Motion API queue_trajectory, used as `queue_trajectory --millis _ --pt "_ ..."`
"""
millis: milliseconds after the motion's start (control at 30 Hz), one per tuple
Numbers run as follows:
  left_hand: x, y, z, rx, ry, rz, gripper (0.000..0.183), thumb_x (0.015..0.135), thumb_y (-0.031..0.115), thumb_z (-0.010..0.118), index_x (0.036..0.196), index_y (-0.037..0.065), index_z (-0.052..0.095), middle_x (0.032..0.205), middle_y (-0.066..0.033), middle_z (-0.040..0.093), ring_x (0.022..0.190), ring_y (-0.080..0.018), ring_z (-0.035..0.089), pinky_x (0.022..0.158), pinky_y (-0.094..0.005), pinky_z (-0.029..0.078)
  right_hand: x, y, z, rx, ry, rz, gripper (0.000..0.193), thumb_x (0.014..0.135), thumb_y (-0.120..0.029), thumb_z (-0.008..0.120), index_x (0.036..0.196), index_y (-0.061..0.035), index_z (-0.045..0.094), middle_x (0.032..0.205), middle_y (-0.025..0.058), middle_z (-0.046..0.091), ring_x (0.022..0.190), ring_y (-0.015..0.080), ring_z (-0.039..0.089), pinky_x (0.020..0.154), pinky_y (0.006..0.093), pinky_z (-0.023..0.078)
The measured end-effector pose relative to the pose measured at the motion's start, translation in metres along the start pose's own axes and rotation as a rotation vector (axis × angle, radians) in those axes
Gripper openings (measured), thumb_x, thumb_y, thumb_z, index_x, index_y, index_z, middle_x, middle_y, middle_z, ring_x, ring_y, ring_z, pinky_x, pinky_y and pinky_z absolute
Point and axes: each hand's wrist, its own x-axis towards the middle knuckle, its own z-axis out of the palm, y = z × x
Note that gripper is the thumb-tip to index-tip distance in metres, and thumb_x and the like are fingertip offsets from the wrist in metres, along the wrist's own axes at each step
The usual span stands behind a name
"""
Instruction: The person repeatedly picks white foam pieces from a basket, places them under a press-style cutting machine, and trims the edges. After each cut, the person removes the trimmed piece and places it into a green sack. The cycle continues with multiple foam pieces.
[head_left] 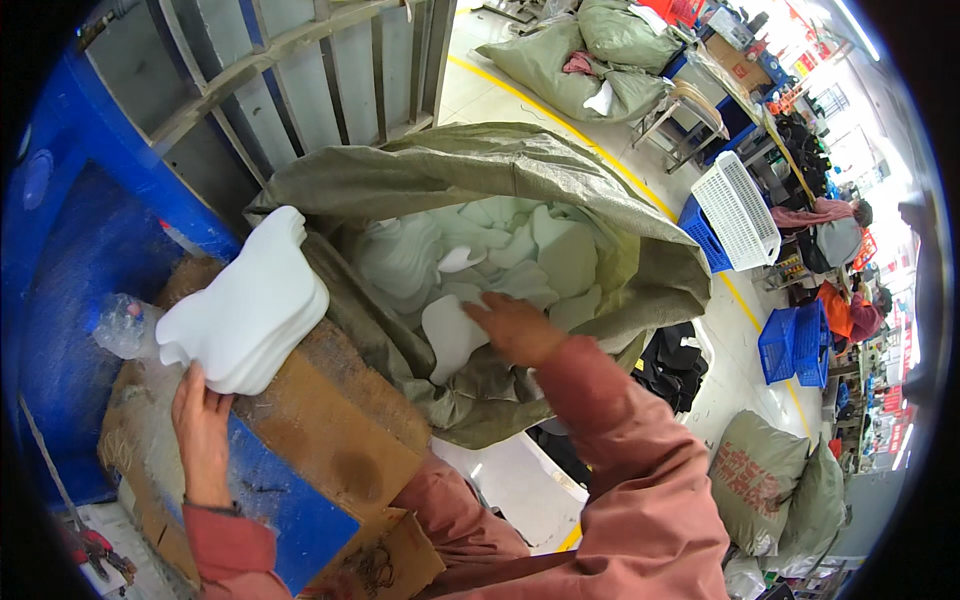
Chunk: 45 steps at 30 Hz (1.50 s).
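A neat stack of white, wavy-edged foam-like pieces (pixel 245 310) lies at the left on a cardboard-covered surface. My left hand (pixel 205 430) touches the stack's near edge with its fingers stretched out. At the centre, a large olive woven sack (pixel 640 235) stands wide open, holding many loose pale pieces of similar shape (pixel 565 250). My right hand (pixel 520 332) reaches over its near side, fingers closed on the edge of one white piece (pixel 452 335). The thumb's grip on that piece is partly hidden.
Brown cardboard (pixel 360 440) covers part of a blue machine surface (pixel 285 500). A clear plastic bottle (pixel 128 327) stands beside the stack. Metal bars (pixel 330 90) rise behind. Full sacks (pixel 760 470), a white basket (pixel 735 210), blue crates (pixel 795 345) and workers are at the right.
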Motion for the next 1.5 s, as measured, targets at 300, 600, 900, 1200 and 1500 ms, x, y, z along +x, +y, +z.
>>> queue_trajectory --millis 300,600,900,1200,1500 --pt "-0.110 0.010 0.027 0.429 0.158 0.159 0.065 0.106 0.031 0.062 0.158 0.000 0.038 0.157 -0.0197 0.048 0.145 -0.0316 0.046 0.118 -0.0495 0.037 0.066 -0.001 0.122 -0.003 -0.043 -0.069 0.054 0.086 -0.004 0.063 0.139 -0.0121 0.058 0.156 0.0230 0.044 0.147 0.0430 0.041 0.116 0.0542 0.039" --pt "-0.134 0.007 0.097 0.403 -0.221 0.129 0.061 0.103 0.014 0.061 0.159 0.002 0.039 0.151 -0.0147 0.055 0.124 -0.0240 0.062 0.106 -0.0381 0.049 0.050 0.013 0.120 0.138 -0.187 0.041 0.034 0.088 -0.011 0.063 0.122 -0.0094 0.069 0.122 0.0170 0.065 0.118 0.0393 0.062 0.106 0.0511 0.047" --pt "-0.151 -0.003 0.127 0.470 -0.506 0.025 0.038 0.098 0.001 0.063 0.136 -0.001 0.063 0.132 -0.0138 0.068 0.119 -0.0231 0.068 0.102 -0.0354 0.054 -0.045 0.030 -0.036 0.642 0.107 0.331 0.032 0.100 -0.023 0.067 0.123 -0.0001 0.066 0.110 0.0145 0.074 0.094 0.0271 0.072 0.084 0.0383 0.056" --pt "-0.154 -0.020 0.129 -0.004 -0.525 -0.377 0.108 0.092 0.034 0.082 0.164 -0.006 0.012 0.166 -0.0256 0.030 0.155 -0.0346 0.032 0.124 -0.0466 0.030 -0.068 -0.085 -0.048 2.019 0.526 0.244 0.026 0.103 -0.011 0.065 0.128 -0.0030 0.067 0.119 0.0069 0.073 0.107 0.0170 0.069 0.096 0.0362 0.055" --pt "-0.174 -0.042 0.109 -0.537 -0.603 -0.495 0.070 0.101 0.028 0.071 0.157 0.002 0.038 0.154 -0.0165 0.050 0.140 -0.0314 0.052 0.114 -0.0480 0.044 -0.073 -0.134 -0.081 1.993 0.712 0.058 0.034 0.106 -0.010 0.055 0.138 0.0003 0.058 0.135 0.0131 0.067 0.121 0.0246 0.065 0.107 0.0406 0.051"
